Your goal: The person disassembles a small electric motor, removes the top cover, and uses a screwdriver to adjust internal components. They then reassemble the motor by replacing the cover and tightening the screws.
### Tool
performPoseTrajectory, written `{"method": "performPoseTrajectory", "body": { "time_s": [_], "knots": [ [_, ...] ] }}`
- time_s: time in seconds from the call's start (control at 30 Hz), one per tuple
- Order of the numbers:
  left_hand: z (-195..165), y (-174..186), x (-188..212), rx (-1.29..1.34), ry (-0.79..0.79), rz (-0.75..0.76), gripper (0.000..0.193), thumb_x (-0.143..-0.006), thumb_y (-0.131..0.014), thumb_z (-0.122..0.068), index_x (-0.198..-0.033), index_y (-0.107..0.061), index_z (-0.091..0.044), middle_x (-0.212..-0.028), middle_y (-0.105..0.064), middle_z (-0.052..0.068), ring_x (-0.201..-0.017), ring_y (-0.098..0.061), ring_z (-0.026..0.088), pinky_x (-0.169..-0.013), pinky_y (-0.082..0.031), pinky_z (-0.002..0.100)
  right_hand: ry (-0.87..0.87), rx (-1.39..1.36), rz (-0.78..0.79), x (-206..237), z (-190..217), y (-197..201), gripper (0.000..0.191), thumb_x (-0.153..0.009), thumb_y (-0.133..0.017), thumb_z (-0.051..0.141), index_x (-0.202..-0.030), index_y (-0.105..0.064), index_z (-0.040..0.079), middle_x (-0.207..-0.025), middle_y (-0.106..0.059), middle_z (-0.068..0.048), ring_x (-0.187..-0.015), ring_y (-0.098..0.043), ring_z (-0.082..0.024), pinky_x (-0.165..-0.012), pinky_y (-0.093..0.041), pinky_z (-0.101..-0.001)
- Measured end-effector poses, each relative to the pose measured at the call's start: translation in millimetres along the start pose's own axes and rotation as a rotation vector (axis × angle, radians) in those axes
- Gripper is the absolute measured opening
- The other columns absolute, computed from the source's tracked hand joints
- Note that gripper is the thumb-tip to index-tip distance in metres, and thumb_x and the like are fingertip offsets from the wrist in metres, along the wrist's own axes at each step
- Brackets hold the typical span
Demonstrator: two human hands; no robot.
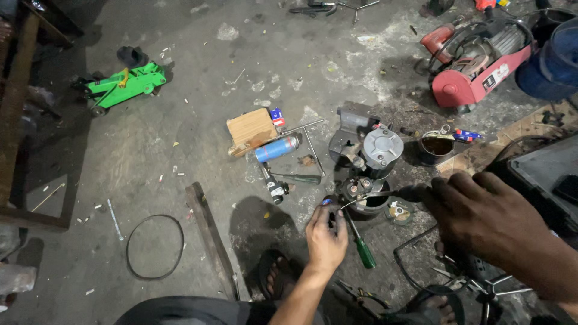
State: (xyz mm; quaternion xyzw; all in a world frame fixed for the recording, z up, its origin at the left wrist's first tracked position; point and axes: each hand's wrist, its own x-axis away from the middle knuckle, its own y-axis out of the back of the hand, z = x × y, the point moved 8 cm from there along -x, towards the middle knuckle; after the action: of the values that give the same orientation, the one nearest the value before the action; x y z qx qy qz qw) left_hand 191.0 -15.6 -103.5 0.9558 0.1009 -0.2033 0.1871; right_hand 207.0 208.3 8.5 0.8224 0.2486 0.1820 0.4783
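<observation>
Starter motor stands upright just beyond both hands: left hand, fingers pinched on a thin solder wire angled up-right to its terminals, is nearer than right hand, closed around a dark soldering tool.

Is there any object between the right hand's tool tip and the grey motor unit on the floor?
Nothing visible blocks it. The right hand holds a dark tool whose tip already meets the terminals of the grey motor unit. The left hand holds a thin wire curving to the same spot, beside the tip rather than across it.
</observation>
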Motion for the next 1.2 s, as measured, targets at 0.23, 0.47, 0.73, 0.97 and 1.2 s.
{"method": "performPoseTrajectory", "body": {
  "time_s": [0.23, 0.47, 0.73, 0.97, 1.2],
  "knots": [
    [-7.7, 0.0, 2.0, -0.069, -0.104, -0.070, 0.016, -0.088, -0.071, -0.004, -0.104, -0.071, -0.002, -0.103, -0.069, 0.018, -0.092, -0.073, 0.037, -0.080, -0.058, 0.041, 0.034, 0.045, 0.087, -1.5, 3.8, -1.7, 0.059, -0.086, -0.058, 0.032, -0.142, -0.057, 0.013, -0.119, -0.063, 0.000, -0.113, -0.056, -0.020, -0.090, -0.045, -0.0352],
    [-5.2, -4.3, 4.6, -0.066, -0.105, -0.118, 0.016, -0.088, -0.075, -0.003, -0.103, -0.072, -0.002, -0.106, -0.070, 0.017, -0.096, -0.072, 0.039, -0.083, -0.059, 0.043, 0.117, 0.096, -0.109, -11.7, 1.7, 25.9, 0.064, -0.073, -0.057, 0.029, -0.136, -0.061, 0.017, -0.134, -0.063, -0.005, -0.115, -0.056, -0.021, -0.092, -0.044, -0.0367],
    [-12.5, -9.0, 3.0, -0.149, -0.149, -0.104, 0.016, -0.086, -0.077, -0.003, -0.101, -0.072, -0.003, -0.106, -0.070, 0.017, -0.087, -0.073, 0.039, -0.073, -0.060, 0.043, 0.099, 0.004, 0.072, -20.3, -4.3, 12.2, 0.063, -0.081, -0.057, 0.039, -0.139, -0.060, 0.015, -0.127, -0.062, -0.004, -0.120, -0.054, -0.022, -0.095, -0.043, -0.0391],
    [-3.4, -23.8, 3.6, -0.192, -0.099, -0.010, 0.013, -0.089, -0.077, -0.006, -0.102, -0.072, -0.004, -0.102, -0.069, 0.014, -0.077, -0.074, 0.036, -0.064, -0.061, 0.041, 0.106, 0.066, 0.060, -18.0, -2.1, 15.5, 0.068, -0.077, -0.058, 0.032, -0.143, -0.057, 0.019, -0.135, -0.060, -0.003, -0.120, -0.053, -0.021, -0.097, -0.042, -0.0371],
    [-16.6, -20.6, 7.6, -0.256, -0.184, -0.033, 0.015, -0.088, -0.078, -0.007, -0.102, -0.073, -0.005, -0.098, -0.067, 0.014, -0.073, -0.072, 0.035, -0.064, -0.060, 0.043, 0.081, 0.037, -0.016, -16.3, -1.9, 18.8, 0.067, -0.075, -0.058, 0.041, -0.138, -0.060, 0.019, -0.136, -0.061, -0.003, -0.119, -0.053, -0.020, -0.095, -0.043, -0.0359]
  ]
}}
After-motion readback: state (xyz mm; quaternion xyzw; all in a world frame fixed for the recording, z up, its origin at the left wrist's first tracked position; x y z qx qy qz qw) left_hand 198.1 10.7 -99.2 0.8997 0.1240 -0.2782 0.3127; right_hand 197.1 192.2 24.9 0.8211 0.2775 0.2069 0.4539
